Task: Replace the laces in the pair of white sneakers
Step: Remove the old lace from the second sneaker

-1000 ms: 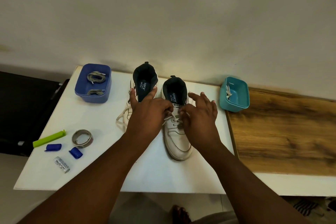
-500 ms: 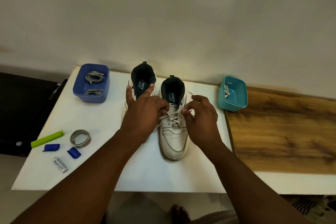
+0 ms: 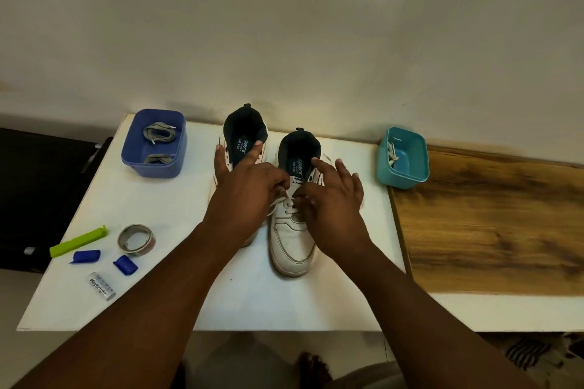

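White bench (image 3: pixel 151 262) carried both sneakers; my left hand (image 3: pixel 249 196) pinched the right sneaker's (image 3: pixel 294 230) lace (image 3: pixel 288 204), right hand (image 3: pixel 331 199) fingers spread loosely. Best loosen each crossing before pulling.

Left hand (image 3: pixel 249 196) covers most of the left sneaker (image 3: pixel 245 144); right hand (image 3: pixel 331 202) blurred, grip on white lace (image 3: pixel 289 203) unclear.

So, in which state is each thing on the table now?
right sneaker: still laced with white lace, both hands at it
left sneaker: upright, mostly hidden
left hand: pinches the lace
right hand: fingers spread
blue tub: holds grey laces
teal tub: holds white lace
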Available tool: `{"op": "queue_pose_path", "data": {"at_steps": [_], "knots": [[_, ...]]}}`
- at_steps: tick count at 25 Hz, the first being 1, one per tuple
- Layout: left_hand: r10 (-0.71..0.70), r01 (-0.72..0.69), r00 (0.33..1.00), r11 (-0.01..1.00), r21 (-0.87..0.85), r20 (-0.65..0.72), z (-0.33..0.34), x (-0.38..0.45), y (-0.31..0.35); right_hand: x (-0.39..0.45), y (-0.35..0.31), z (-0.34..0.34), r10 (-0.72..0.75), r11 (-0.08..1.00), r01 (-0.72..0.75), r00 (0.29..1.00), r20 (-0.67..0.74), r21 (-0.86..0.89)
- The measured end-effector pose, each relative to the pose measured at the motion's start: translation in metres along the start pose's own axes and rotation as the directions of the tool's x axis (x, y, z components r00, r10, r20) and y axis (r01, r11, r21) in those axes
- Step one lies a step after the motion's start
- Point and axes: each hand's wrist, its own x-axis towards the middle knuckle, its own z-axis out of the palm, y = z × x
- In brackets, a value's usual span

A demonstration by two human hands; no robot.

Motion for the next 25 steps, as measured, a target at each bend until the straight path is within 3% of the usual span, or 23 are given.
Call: {"op": "queue_pose_path", "data": {"at_steps": [2, 4, 5, 6, 7, 9, 10, 12, 14, 17, 20, 23, 25], "knots": [[-0.001, 0.001, 1.000, 1.000, -0.026, -0.019, -0.001, -0.001, -0.001, 0.001, 0.013, -0.004, 0.164, 0.972, -0.118, 0.961, -0.225, 0.204], [0.000, -0.001, 1.000, 0.999, -0.036, -0.021, -0.001, -0.002, -0.002, 0.005, 0.035, -0.012, 0.537, 0.784, -0.307, 0.772, -0.341, 0.540], [0.003, -0.004, 1.000, 0.999, -0.032, -0.023, 0.000, -0.002, -0.002, 0.007, 0.044, -0.017, 0.689, 0.648, -0.370, 0.656, -0.307, 0.665], [0.003, -0.004, 1.000, 1.000, -0.030, -0.031, 0.001, -0.002, -0.002, 0.006, 0.048, -0.022, 0.762, 0.571, -0.411, 0.587, -0.272, 0.711], [0.000, -0.002, 0.999, 1.000, -0.030, -0.038, 0.002, -0.002, -0.002, 0.004, 0.046, -0.022, 0.748, 0.604, -0.430, 0.597, -0.291, 0.671], [-0.002, 0.001, 0.999, 1.000, -0.028, -0.037, 0.002, -0.001, 0.000, -0.002, 0.033, -0.016, 0.450, 0.856, -0.300, 0.833, -0.322, 0.422], [0.000, 0.000, 1.000, 1.000, -0.020, -0.031, 0.002, -0.001, 0.000, -0.004, 0.021, -0.012, 0.241, 0.953, -0.180, 0.938, -0.250, 0.245], [-0.002, 0.002, 1.000, 1.000, -0.002, -0.019, 0.002, -0.001, 0.001, -0.005, 0.003, 0.000, -0.021, 1.000, 0.020, 0.999, -0.042, -0.017], [-0.006, 0.006, 1.000, 1.000, -0.006, -0.018, 0.000, -0.002, 0.000, -0.001, -0.001, 0.004, -0.003, 0.999, 0.003, 1.000, 0.006, -0.049], [0.016, -0.017, 0.999, 1.000, -0.021, -0.050, 0.003, -0.003, 0.001, -0.001, 0.007, 0.001, 0.120, 0.993, -0.122, 0.971, -0.204, 0.005], [0.023, -0.024, 0.998, 1.000, -0.019, -0.060, 0.006, -0.003, 0.000, 0.004, 0.022, -0.003, 0.365, 0.929, -0.303, 0.848, -0.384, 0.213], [-0.001, 0.000, 0.998, 1.000, -0.012, -0.057, 0.007, -0.003, -0.003, 0.008, 0.040, -0.010, 0.613, 0.775, -0.477, 0.727, -0.309, 0.416], [0.002, -0.003, 0.998, 1.000, -0.012, -0.060, 0.006, -0.003, -0.002, 0.007, 0.043, -0.012, 0.656, 0.738, -0.535, 0.712, -0.251, 0.412]]}}
